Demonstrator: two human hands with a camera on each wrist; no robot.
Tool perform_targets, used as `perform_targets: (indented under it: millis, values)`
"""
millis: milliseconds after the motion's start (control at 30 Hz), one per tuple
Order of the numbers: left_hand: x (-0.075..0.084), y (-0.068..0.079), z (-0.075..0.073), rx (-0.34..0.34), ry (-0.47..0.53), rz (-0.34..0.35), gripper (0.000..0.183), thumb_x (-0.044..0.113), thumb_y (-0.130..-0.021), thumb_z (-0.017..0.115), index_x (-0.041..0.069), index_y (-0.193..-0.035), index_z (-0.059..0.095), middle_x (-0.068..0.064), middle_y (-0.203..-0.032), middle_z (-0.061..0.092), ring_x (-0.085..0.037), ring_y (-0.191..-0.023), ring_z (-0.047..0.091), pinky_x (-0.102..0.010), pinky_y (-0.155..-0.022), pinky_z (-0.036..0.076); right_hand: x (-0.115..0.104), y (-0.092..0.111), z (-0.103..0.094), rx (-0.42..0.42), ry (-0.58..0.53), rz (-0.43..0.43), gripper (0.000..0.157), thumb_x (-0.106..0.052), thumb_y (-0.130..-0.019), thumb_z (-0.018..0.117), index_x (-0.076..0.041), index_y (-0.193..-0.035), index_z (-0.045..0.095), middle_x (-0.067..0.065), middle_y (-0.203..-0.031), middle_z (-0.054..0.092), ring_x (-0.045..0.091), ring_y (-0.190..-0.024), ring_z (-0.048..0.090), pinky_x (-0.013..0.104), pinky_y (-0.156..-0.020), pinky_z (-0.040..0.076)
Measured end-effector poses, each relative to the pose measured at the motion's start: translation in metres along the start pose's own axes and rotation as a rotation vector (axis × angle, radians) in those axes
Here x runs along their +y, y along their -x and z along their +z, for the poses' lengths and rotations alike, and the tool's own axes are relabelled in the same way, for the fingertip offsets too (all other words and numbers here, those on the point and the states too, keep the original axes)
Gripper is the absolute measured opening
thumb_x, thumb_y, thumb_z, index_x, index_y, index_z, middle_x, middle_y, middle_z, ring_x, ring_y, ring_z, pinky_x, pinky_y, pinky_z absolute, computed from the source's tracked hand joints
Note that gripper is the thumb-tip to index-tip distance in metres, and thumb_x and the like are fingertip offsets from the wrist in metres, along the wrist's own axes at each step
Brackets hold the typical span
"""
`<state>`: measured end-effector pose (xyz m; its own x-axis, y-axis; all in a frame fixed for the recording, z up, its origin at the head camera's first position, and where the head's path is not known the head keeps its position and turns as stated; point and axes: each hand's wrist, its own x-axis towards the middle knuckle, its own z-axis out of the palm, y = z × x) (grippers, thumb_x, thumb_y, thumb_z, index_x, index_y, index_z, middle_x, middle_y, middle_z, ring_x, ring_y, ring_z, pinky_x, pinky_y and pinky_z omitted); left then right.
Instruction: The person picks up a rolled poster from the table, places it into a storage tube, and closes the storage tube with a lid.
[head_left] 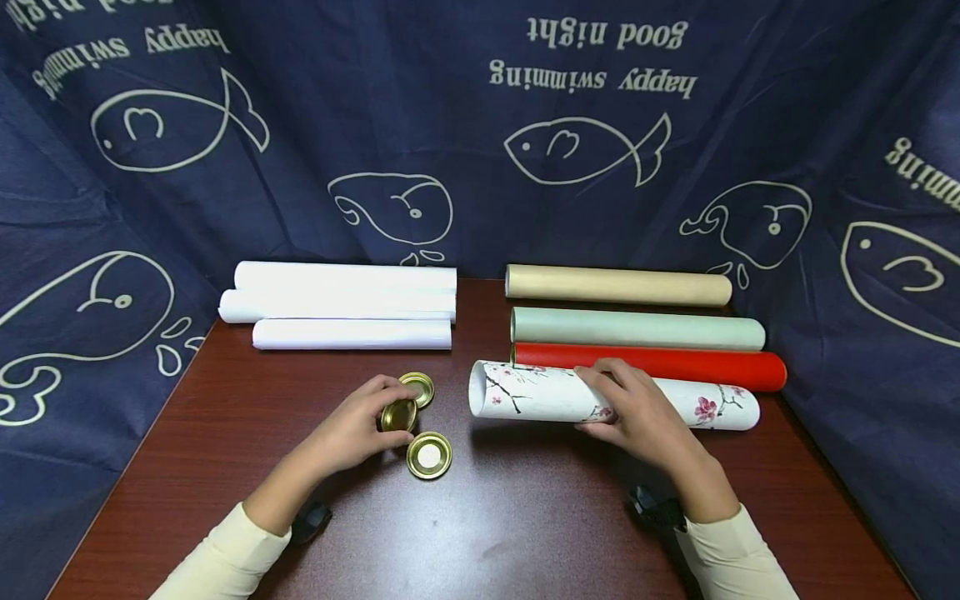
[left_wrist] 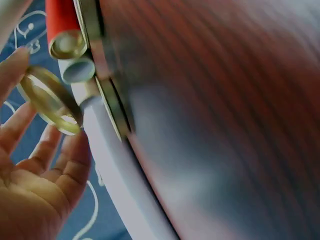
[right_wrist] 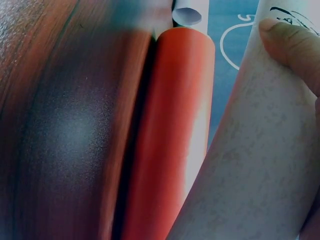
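Note:
My left hand [head_left: 351, 429] pinches a gold round lid [head_left: 399, 415] between thumb and fingers; the left wrist view shows this lid [left_wrist: 47, 97] tilted, held by its rim. Two more gold lids [head_left: 429, 455] [head_left: 422, 385] lie on the table beside that hand, the nearer one showing a pale disc in its middle. My right hand [head_left: 637, 408] grips a white paper tube [head_left: 540, 393] printed with plum blossoms, thumb on the near side. The tube's left end looks uncapped. In the right wrist view the held tube [right_wrist: 260, 150] slants above a red tube [right_wrist: 170, 125].
Behind the held tube lie the red tube [head_left: 720, 367], a pale green tube [head_left: 637, 327] and a tan tube [head_left: 615, 285]. Three white rolls [head_left: 352, 333] are stacked at the back left. A navy printed cloth [head_left: 465, 125] hangs around the brown table [head_left: 225, 425].

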<state>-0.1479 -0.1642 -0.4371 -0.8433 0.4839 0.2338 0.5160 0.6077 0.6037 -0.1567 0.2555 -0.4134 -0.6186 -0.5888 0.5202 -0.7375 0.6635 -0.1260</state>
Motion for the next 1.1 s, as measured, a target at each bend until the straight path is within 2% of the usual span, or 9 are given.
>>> perform_targets:
  millis: [133,233,367,900,1100]
  values:
    - [-0.01,0.009,-0.008,-0.039,-0.114,-0.005,0.054,0.017,-0.074,0.089,0.007,-0.122,0.068,-0.004,-0.115,0.059,-0.024,-0.107,0.057,-0.045,-0.092,0.049,0.001,0.001,-0.001,0.009,-0.001,-0.002,0.079,-0.022,-0.06,0.093,-0.01,-0.13,0.059,0.013,-0.113,0.057,0.033,-0.091,0.058,0.049,-0.078,0.049]
    - [-0.015,0.015,-0.011,-0.068,-0.185,-0.011,0.052,0.019,-0.072,0.09,0.008,-0.119,0.07,-0.004,-0.111,0.059,-0.024,-0.102,0.057,-0.045,-0.088,0.049,0.001,0.001,-0.001,0.012,-0.002,0.0,0.079,-0.022,-0.059,0.093,-0.01,-0.13,0.059,0.013,-0.114,0.057,0.033,-0.091,0.058,0.049,-0.077,0.049]
    - [-0.016,0.02,-0.013,-0.109,-0.233,-0.016,0.052,0.02,-0.071,0.09,0.008,-0.117,0.07,-0.005,-0.106,0.059,-0.021,-0.095,0.055,-0.042,-0.082,0.05,0.001,0.002,-0.001,0.012,-0.002,0.003,0.08,-0.021,-0.059,0.094,-0.011,-0.13,0.059,0.013,-0.114,0.057,0.033,-0.091,0.058,0.049,-0.077,0.049]
    - [-0.014,0.021,-0.012,-0.152,-0.3,-0.042,0.051,0.021,-0.072,0.09,0.007,-0.116,0.07,-0.005,-0.105,0.06,-0.024,-0.097,0.057,-0.042,-0.082,0.051,0.002,0.002,0.002,0.018,-0.011,-0.014,0.08,-0.019,-0.059,0.094,-0.01,-0.131,0.059,0.013,-0.113,0.058,0.033,-0.09,0.058,0.049,-0.077,0.049]
    - [-0.016,0.009,-0.028,-0.155,-0.287,-0.044,0.051,0.019,-0.073,0.088,0.004,-0.118,0.068,-0.011,-0.112,0.061,-0.031,-0.105,0.057,-0.047,-0.088,0.05,0.002,0.002,0.002,0.012,-0.008,-0.008,0.08,-0.021,-0.06,0.094,-0.01,-0.131,0.059,0.013,-0.114,0.058,0.033,-0.092,0.058,0.049,-0.079,0.049]
